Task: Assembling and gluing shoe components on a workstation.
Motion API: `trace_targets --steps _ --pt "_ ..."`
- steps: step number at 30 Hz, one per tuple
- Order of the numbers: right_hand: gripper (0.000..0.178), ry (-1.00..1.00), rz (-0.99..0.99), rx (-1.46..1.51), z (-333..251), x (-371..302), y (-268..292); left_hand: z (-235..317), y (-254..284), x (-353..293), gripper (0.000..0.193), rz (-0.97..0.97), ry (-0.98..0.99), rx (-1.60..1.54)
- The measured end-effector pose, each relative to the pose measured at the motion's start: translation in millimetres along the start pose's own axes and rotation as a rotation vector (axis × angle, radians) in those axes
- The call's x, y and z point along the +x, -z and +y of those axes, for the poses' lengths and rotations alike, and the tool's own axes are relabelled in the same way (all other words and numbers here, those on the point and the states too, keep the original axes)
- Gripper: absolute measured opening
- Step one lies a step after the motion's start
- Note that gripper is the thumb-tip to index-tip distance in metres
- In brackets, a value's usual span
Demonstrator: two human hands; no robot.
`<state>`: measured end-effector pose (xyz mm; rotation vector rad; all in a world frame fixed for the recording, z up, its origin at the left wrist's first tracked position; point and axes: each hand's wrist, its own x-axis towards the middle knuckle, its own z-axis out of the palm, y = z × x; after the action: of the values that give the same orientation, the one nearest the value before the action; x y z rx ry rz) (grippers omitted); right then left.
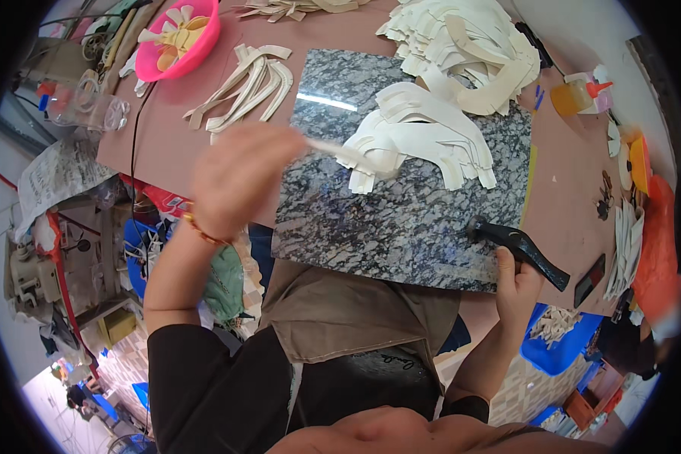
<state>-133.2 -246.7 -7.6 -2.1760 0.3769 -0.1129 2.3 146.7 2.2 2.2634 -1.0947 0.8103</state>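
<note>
My left hand (242,178), blurred by motion, is raised over the left edge of a speckled dark stone slab (356,242). Its fingers are closed on one end of a pale curved strip (339,149), whose far end is smeared over a fanned pile of white curved cut pieces (431,125) on the slab. At the slab's near right corner, my right hand (516,281) is closed around a hammer (518,244). The black head, with a round face and a flared end, shows above my fingers, the face close to the slab; the handle is hidden.
A larger heap of cream pieces (469,45) stands behind the slab. Loose strips (250,87) and a pink bowl (204,41) lie left. At right are a bottle of amber liquid (571,98), a dark phone-like slab (590,280) and, lower, a blue bin (552,356).
</note>
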Motion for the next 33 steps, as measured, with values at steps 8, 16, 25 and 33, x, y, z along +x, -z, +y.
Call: trace_targets --steps 8,16,25,33 --pt "0.016 0.042 0.078 0.103 -1.5 7.9 -17.1 -73.3 -16.2 -15.6 0.026 -0.202 0.163 0.211" --pt "0.014 0.046 0.021 0.043 -14.3 -1.5 -20.4 16.0 -145.1 120.5 0.022 -0.293 -0.225 -0.286" --pt "0.022 0.159 0.002 -0.125 -45.0 24.4 -21.3 29.7 -168.1 136.8 0.016 -0.634 -0.059 -0.121" --pt "0.022 0.201 0.083 -0.231 -56.6 60.4 -19.5 31.0 -160.7 122.5 0.016 -0.573 0.241 -0.316"
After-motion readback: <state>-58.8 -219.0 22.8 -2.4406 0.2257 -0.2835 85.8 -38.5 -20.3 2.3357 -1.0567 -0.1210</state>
